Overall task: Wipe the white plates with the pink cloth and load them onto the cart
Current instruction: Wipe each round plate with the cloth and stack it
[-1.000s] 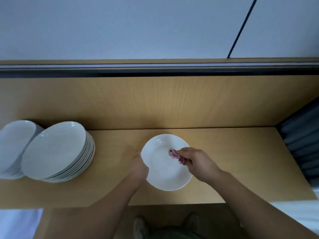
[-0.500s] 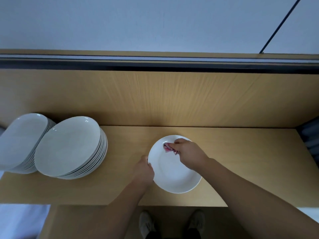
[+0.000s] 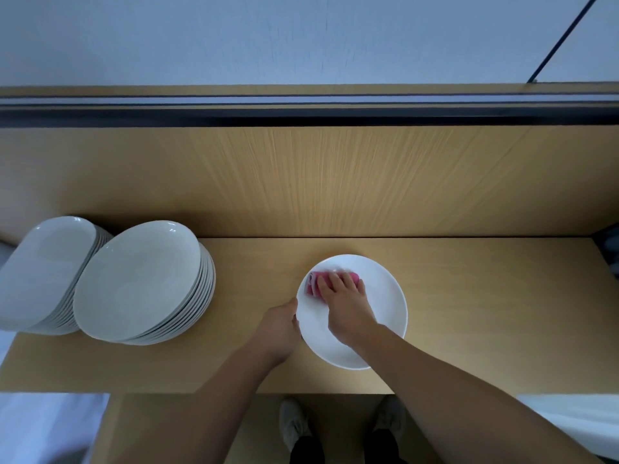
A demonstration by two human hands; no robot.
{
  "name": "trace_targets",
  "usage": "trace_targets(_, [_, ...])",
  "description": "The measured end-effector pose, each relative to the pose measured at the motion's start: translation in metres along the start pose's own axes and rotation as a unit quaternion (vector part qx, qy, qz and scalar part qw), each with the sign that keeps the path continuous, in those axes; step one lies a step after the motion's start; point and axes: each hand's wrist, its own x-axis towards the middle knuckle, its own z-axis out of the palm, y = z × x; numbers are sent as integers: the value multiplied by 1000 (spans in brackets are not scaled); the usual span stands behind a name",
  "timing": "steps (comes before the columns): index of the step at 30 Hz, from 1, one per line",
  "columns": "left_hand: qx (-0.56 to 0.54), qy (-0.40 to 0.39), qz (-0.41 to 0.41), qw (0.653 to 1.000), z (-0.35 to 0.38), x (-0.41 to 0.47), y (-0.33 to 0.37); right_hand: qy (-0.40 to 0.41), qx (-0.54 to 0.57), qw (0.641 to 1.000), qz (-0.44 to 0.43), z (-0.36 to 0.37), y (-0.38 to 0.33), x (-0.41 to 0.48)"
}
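While you are mid-wipe, the head view shows your right hand (image 3: pixel 345 304) laying flat fingers on the folded pink cloth (image 3: pixel 313 283), pressing it onto the upper left of the round, glossy white plate (image 3: pixel 385 296) at centre-right of the frame. Your left hand (image 3: pixel 279 326) grips the plate's left rim. Next, I judge, you should sweep the remaining smooth face, then lift the plate for loading. A stack of matching glazed white plates (image 3: pixel 140 279) waits at left on the matte wooden shelf (image 3: pixel 485 313).
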Motion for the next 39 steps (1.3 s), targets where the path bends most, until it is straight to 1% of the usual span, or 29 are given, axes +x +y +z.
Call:
trace_targets(4, [-16,-11,12,1000,0,2,-5,-14,-10,993,-121,9,3,-13])
trace_targets(7, [-37,-15,2,999,-1,3,-6,3,-13,981,-194,13,12,-23])
trace_targets(9, [-15,-24,4,1000,-2,2,-3,1,19,978,-208,10,16,-24])
trace_targets(11, [41,-35,0,999,-2,4,0,8,40,976,-214,5,17,-21])
trace_targets(13, [117,-42,0,992,-2,11,-3,-3,35,974,-224,1,16,-19])
trace_targets(14, [135,-42,-6,990,-1,14,-4,-13,30,971,-235,1,17,-20])
trace_targets(18, [162,-42,-27,985,0,21,-3,-44,2,951,-308,0,39,-36])
trace_targets(20, [215,-50,-20,975,-2,22,-2,-77,-2,942,-327,-4,59,-46])
trace_targets(23, [235,-53,-26,970,-3,23,0,-146,13,934,-327,-16,81,-53])
trace_targets(25, [237,-43,-19,970,-3,22,4,-160,-6,929,-333,-21,83,-52])
trace_targets(27, [255,-8,9,967,-7,17,8,-143,-30,926,-348,-23,81,-47])
trace_targets(29, [297,19,68,952,-10,8,10,-94,-38,924,-368,-27,81,-38])
trace_targets(30, [312,17,95,945,-10,3,9,-72,-42,924,-372,-30,82,-31])
trace_targets(32, [328,-7,134,935,-7,-6,8,-35,-53,926,-373,-38,80,-14])
trace_targets(34, [345,-43,156,925,-3,-9,7,-10,-67,920,-385,-46,72,3])
trace_targets(37, [362,-78,164,914,-1,-6,5,3,-115,910,-399,-52,55,22])
trace_targets(39, [369,-90,172,909,-1,-2,3,-7,-135,909,-393,-47,49,28])
